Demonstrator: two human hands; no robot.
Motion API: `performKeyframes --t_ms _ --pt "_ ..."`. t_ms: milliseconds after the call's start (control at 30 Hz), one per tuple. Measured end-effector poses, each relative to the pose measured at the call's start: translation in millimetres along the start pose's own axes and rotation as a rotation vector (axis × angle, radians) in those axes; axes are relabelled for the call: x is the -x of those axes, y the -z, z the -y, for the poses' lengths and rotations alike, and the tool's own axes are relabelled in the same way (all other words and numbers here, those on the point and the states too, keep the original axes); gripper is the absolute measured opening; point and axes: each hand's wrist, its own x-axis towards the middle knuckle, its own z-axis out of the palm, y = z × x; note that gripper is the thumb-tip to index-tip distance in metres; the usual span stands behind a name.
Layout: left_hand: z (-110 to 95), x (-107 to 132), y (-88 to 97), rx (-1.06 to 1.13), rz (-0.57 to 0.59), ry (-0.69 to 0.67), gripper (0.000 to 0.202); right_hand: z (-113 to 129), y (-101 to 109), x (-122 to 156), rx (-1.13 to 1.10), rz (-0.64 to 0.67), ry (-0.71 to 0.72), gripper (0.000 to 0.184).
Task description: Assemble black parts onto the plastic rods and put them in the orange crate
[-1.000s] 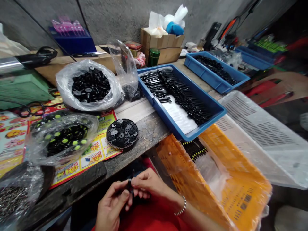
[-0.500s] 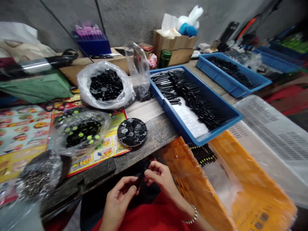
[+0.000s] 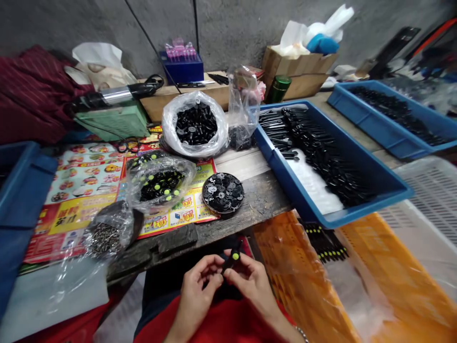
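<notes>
Both hands meet low in front of me, over my red lap. My left hand [image 3: 198, 286] and my right hand [image 3: 250, 281] pinch a small black part with a yellow-green dot [image 3: 233, 257] between their fingertips. Just beyond them, on the worn bench edge, sits a round black dish of small black pieces [image 3: 223, 192]. A plastic bag of black parts with green dots [image 3: 160, 183] lies to its left, and a bag of small metal screws [image 3: 105, 236] lies further left.
A blue tray of black stick-like parts [image 3: 360, 157] lies at right, overhanging an orange crate [image 3: 389, 267] that holds finished pieces with green tips. A bag of black discs [image 3: 195, 124], a second blue tray [image 3: 378, 126], cardboard boxes and a green case stand at the back.
The view has swung left, bringing a blue bin at the far left into sight. My hands stay together on the small part, whose green dot now shows.
</notes>
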Motion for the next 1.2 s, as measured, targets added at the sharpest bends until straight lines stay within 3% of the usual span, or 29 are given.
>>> performKeyframes --t_ms 433,633,767,867,1000,1200 --pt "-6.7 0.2 2.3 -0.078 0.017 -0.011 0.015 11.3 4.3 -1.2 0.117 0.055 0.049 0.047" --pt "-15.5 -0.8 7.9 0.024 0.186 0.067 0.024 26.2 18.2 -2.6 0.196 0.121 0.153 0.035" --pt "-12.4 -1.8 5.9 0.192 0.276 0.126 0.037 31.6 28.7 -8.6 -0.053 0.242 0.025 0.042" --pt "-11.6 -3.0 5.5 0.201 0.315 0.131 0.039 33.5 29.1 -11.7 -0.22 0.273 -0.085 0.041" --pt "-13.0 -7.5 8.5 0.129 0.387 0.144 0.036 35.4 26.4 -14.7 -0.279 0.266 -0.056 0.029" --pt "-9.5 -15.4 2.5 0.075 0.365 0.163 0.036 35.1 30.5 -19.6 -0.3 0.227 -0.012 0.032"
